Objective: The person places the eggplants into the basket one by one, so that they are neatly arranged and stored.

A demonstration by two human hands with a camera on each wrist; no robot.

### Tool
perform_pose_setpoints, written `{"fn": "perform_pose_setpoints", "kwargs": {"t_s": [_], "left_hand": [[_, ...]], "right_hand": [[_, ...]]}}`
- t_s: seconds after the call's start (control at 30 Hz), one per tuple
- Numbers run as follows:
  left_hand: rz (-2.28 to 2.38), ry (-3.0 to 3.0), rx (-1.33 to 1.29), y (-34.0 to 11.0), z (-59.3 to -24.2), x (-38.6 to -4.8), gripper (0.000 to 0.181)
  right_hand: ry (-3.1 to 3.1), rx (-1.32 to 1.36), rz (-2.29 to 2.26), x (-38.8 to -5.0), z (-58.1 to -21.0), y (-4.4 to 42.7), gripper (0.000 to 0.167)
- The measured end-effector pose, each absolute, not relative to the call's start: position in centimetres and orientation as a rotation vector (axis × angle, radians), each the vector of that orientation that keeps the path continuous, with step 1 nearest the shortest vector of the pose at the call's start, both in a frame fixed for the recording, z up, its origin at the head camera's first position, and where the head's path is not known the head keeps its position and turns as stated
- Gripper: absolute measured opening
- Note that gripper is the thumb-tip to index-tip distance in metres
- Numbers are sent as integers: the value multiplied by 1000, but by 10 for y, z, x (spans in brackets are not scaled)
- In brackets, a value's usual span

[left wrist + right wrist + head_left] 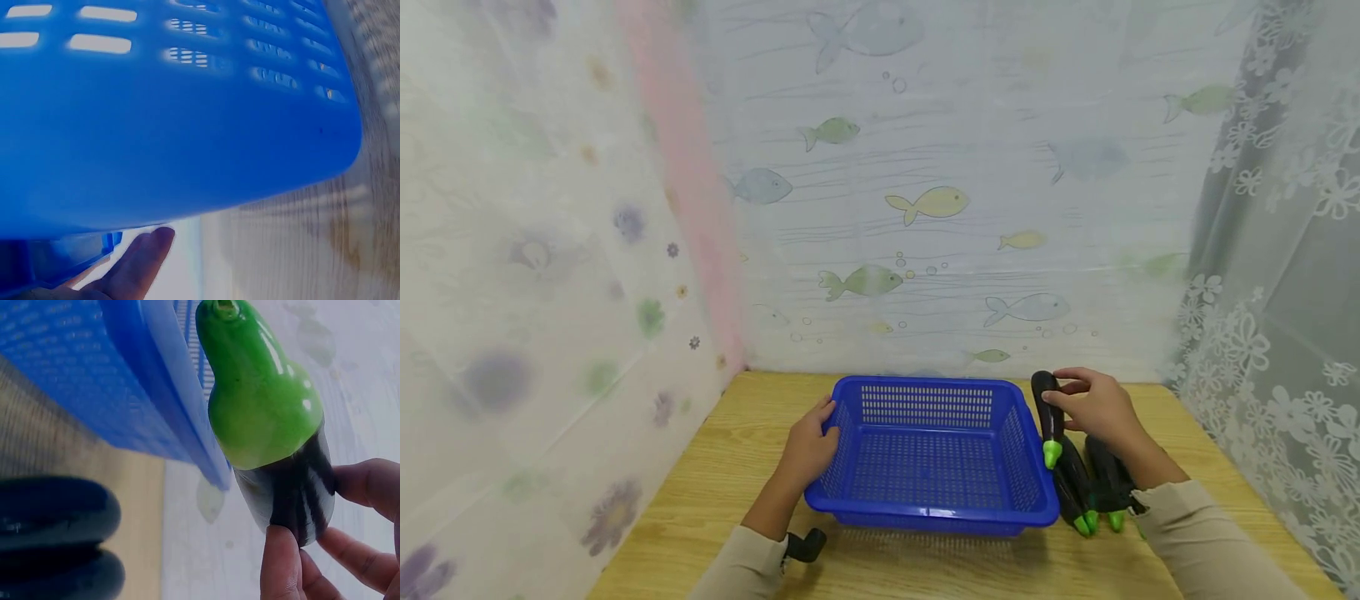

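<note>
The left hand (808, 446) is gripping the blue basket (880, 507) by its nine o'clock side. The right hand (1099, 408) is pinching an eggplant (1051, 421), green end down, beside the rim between two and three o'clock; more eggplants (1075, 477) are lying just outside, between three and four, on the wooden table (722, 454).

Lettering check, all three views: no text, label, brand, number or sign can be read on any surface.
</note>
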State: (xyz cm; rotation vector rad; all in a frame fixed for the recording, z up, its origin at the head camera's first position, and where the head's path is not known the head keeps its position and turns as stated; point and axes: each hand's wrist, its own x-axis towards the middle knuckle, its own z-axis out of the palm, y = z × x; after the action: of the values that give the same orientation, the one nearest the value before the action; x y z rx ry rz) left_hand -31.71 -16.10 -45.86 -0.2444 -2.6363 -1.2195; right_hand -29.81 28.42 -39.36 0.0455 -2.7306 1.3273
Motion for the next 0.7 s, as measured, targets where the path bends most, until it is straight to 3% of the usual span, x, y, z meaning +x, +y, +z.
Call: {"fn": "perform_pose_setpoints", "kwargs": {"t_s": [0.7], "left_hand": [[-1243,-2635,-253,-163,-462,-319,55]], "right_hand": [[-2697,129,1447,-322,-401,212,60]]}}
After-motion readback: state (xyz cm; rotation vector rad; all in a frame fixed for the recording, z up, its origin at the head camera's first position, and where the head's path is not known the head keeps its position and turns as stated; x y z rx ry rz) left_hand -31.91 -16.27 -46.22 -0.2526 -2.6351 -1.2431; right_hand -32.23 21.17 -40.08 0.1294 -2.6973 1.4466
